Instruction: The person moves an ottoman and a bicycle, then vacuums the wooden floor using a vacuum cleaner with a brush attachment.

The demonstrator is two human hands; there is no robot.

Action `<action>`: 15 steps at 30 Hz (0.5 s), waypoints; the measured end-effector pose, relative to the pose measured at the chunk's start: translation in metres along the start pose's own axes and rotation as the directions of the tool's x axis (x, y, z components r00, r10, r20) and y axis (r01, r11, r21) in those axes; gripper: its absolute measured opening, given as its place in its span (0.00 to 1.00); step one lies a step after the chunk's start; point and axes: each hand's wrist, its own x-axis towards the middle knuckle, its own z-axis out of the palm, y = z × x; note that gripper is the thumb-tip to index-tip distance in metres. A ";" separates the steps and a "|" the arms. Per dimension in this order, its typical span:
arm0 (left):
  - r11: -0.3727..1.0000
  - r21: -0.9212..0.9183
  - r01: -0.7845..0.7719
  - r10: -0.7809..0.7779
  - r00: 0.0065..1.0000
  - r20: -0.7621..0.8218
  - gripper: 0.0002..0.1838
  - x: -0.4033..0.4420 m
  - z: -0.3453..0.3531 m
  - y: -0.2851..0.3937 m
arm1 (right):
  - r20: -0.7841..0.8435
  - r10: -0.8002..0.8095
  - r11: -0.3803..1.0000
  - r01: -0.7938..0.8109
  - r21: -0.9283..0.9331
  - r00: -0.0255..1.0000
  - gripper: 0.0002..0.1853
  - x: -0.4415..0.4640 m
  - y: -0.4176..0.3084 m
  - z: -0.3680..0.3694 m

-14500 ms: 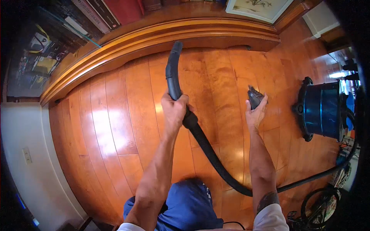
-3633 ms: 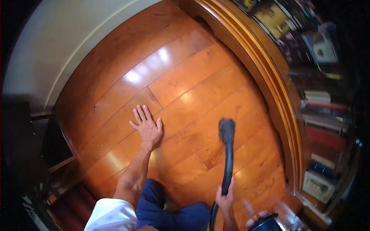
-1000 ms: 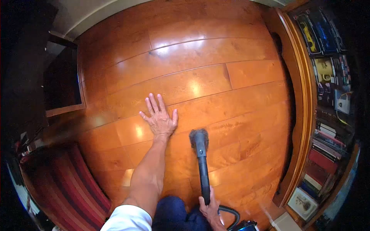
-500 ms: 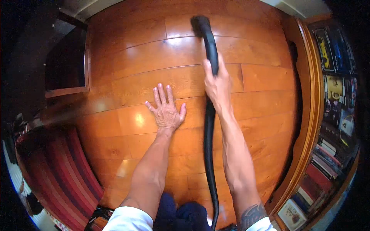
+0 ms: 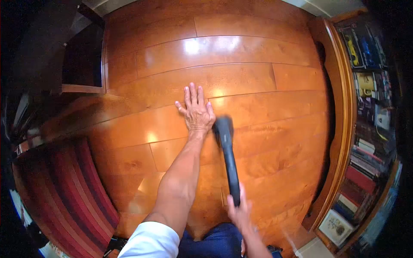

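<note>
My left hand [image 5: 198, 114] lies flat on the shiny wooden floor [image 5: 185, 75], fingers spread and holding nothing. My right hand [image 5: 241, 210], a little blurred, is wrapped round the black tube of a vacuum cleaner hose [image 5: 231, 172] low in the view, close to my knees. At the far end of the tube a dark brush head [image 5: 223, 127] rests at floor level just right of my left wrist. The hose behind my right hand is hidden.
On the right stands a wooden bookcase [image 5: 342, 107] with books and boxes on its shelves. A red striped cloth [image 5: 69, 193] covers something at lower left. A dark wood-framed piece of furniture [image 5: 84, 88] stands at upper left. My knees [image 5: 211, 243] are at the bottom.
My right hand has pulled the tube and brush head back toward my body, from the far floor to beside my left hand. My left hand stays flat; the view has shifted slightly.
</note>
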 end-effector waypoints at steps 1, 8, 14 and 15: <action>0.998 -0.068 -0.016 0.013 0.999 -0.045 0.38 0.001 0.002 -0.005 | -0.041 -0.063 0.998 0.062 -0.002 0.997 0.32 0.037 -0.014 0.010; 0.995 0.072 0.065 -0.045 0.969 -0.244 0.38 -0.083 -0.075 -0.127 | -0.257 -0.391 0.907 0.417 0.053 0.884 0.18 0.296 -0.127 0.063; 0.929 0.339 0.147 -0.136 0.989 -0.057 0.46 -0.116 -0.094 -0.191 | -0.228 -0.292 0.941 0.322 0.106 0.929 0.27 0.219 -0.107 0.081; 0.931 0.330 0.158 -0.145 0.987 -0.064 0.46 -0.115 -0.098 -0.189 | -0.283 -0.348 0.915 0.390 0.106 0.894 0.28 0.180 -0.092 0.086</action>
